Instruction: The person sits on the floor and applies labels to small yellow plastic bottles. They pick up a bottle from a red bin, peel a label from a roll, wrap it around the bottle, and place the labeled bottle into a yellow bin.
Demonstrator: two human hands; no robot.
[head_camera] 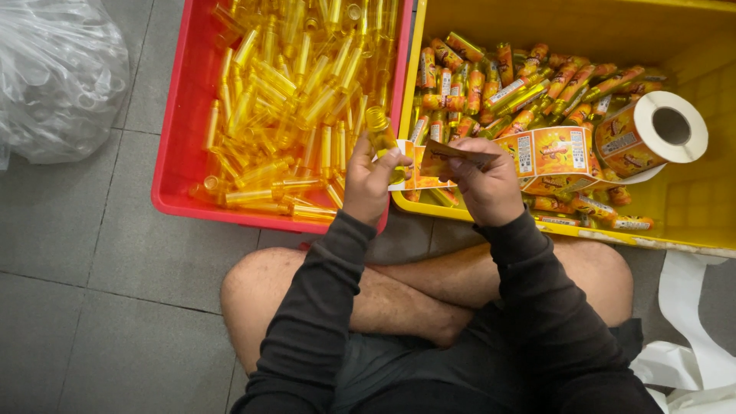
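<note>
Here, bottle (381,132) was upright in left hand (369,184), fingers clenched round its lower half, held over the seam between red bin (175,146) and yellow bin (694,222). Right hand (484,186) pinched a label (452,157), thumb on top, label edge just beside the bottle and apart from it as far as seen. Label strip (553,151) ran back to roll (653,132) lying on labelled bottles (529,84) in yellow bin.

Risks, judged: label could go on skewed or creased, since bottle was gripped low w/ one hand only and is smooth. Strip looked taut-ish; a tug might drag roll across the pile. Adhesive could catch fingers. Unlabelled bottles (291,92) filled red bin; bag (57,73) lay at far left on floor.
</note>
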